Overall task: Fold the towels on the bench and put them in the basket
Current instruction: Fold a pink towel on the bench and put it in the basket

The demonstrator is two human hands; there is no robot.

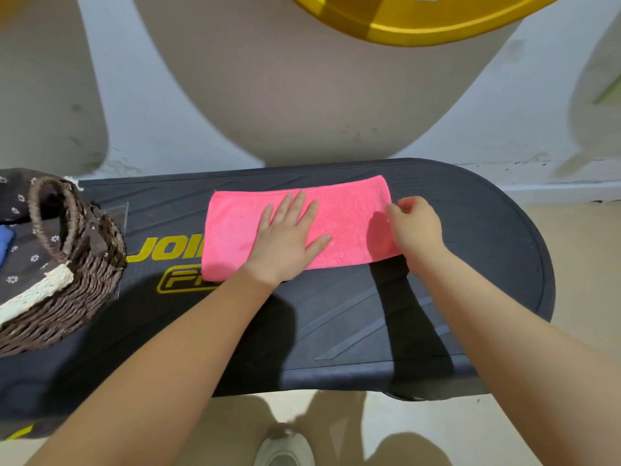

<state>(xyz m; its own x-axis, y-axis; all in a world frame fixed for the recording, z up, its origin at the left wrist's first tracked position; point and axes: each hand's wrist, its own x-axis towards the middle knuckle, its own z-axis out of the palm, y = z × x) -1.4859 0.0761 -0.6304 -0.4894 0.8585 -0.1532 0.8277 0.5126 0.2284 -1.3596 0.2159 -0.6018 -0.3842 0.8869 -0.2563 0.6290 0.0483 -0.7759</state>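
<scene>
Here, left hand [289,235] flat, fingers spread on pink towel [349,213], right hand [415,223] pinching its right edge

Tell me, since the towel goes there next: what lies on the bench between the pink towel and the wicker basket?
In the head view, only bare bench with yellow lettering separates the pink towel from the wicker basket.

A home workout corner or small gym is suggested. A dark, ribbed exercise bench [336,314] with yellow branding lettering [168,252] is set against a scuffed, pale painted wall [168,95], over a light tiled floor [578,247]. A domestic setting is hinted at by a woven basket [84,264] with floral fabric lining, placed on the bench.
</scene>
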